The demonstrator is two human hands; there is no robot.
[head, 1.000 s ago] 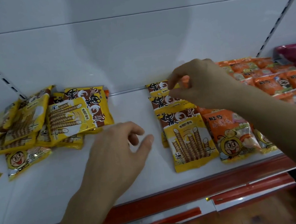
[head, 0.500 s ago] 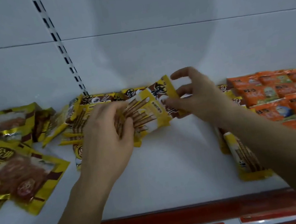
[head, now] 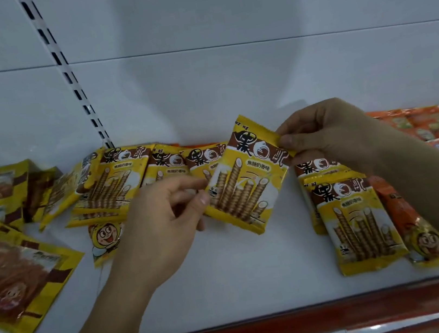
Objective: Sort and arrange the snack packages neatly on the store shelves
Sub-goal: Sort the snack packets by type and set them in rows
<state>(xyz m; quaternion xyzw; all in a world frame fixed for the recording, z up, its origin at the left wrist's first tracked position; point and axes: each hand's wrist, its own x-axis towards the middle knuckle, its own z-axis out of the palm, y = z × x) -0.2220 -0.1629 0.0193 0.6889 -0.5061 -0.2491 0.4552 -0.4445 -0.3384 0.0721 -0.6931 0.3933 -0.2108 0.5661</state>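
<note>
Both hands, left hand [head: 162, 229] and right hand [head: 325, 136], pinch one wafer-roll packet [head: 246, 179] in their fingers; a neat stack [head: 354, 220] lies near the shelf's [head: 229, 279] right end, a jumbled pile [head: 118, 181] remains left.

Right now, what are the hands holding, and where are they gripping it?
One yellow wafer-roll packet: the right hand pinches its top right corner, and the left hand pinches its lower left edge.

bare forearms (no sleeves, rings)
</note>
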